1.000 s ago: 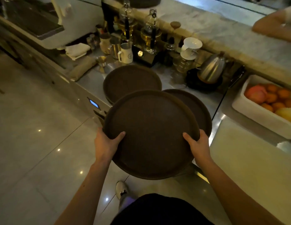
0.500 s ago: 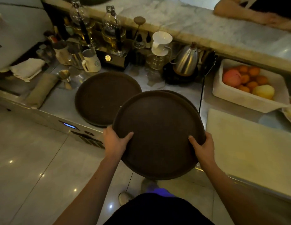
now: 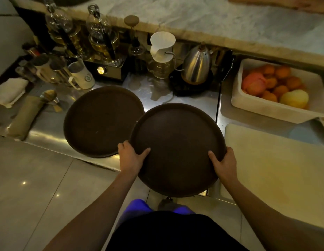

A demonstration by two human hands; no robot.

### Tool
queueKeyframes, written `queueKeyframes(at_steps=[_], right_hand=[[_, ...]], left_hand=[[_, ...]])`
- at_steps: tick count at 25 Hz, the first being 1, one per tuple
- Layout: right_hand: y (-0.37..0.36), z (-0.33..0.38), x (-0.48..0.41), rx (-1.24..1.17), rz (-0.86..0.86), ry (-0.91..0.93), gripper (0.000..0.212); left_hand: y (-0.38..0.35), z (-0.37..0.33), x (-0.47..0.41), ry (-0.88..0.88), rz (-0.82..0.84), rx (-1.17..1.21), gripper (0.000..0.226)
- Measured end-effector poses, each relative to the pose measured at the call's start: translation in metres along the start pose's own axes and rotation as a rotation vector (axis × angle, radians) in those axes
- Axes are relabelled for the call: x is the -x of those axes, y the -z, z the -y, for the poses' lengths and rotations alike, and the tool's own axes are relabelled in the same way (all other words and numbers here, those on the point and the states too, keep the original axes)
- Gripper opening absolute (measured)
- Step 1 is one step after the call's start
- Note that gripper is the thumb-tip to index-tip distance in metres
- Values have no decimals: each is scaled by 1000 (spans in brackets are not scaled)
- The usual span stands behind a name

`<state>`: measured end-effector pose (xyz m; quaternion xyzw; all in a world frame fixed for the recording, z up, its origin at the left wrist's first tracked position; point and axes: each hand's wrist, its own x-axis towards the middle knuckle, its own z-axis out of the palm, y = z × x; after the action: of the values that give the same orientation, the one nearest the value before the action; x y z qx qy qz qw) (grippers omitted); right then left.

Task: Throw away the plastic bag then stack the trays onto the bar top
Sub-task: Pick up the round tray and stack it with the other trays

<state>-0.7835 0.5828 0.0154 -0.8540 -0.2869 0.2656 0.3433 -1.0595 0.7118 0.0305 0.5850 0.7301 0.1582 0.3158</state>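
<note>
I hold a round dark brown tray (image 3: 177, 142) in both hands over the steel counter's front edge. My left hand (image 3: 130, 156) grips its left rim and my right hand (image 3: 223, 163) its right rim, thumbs on top. It hides whatever lies under it. A second brown tray (image 3: 101, 120) lies flat on the steel counter (image 3: 45, 129) to the left, its right edge close to the held tray. The marble bar top (image 3: 211, 19) runs across the back, higher than the counter. No plastic bag is in view.
Behind the trays stand siphon brewers (image 3: 101, 38), a white dripper on a glass server (image 3: 162, 51), a steel kettle (image 3: 196, 67) and a white mug (image 3: 83, 77). A white tub of fruit (image 3: 277, 91) and a pale cutting board (image 3: 277, 167) are right. Another person's arm (image 3: 284, 2) rests on the bar top.
The held tray has moved right and over the tray that lay on the counter's right, which is now hidden. My view has swung to face the counter squarely.
</note>
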Motion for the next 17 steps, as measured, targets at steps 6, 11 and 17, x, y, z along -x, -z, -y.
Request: queueKeyframes(at_steps=[6,11,17], right_hand=[[-6,-9,-13,123,1,-28,67],[-12,-12,-16,191,-4,-60,70],[-19,-6,-20,319,15,-92,59]], left_hand=[[-14,-2,-19,-31,72,-30,79],[-19,-7,-31,-92,82,-61,82],[-24,-5,-36,-81,86,-130,84]])
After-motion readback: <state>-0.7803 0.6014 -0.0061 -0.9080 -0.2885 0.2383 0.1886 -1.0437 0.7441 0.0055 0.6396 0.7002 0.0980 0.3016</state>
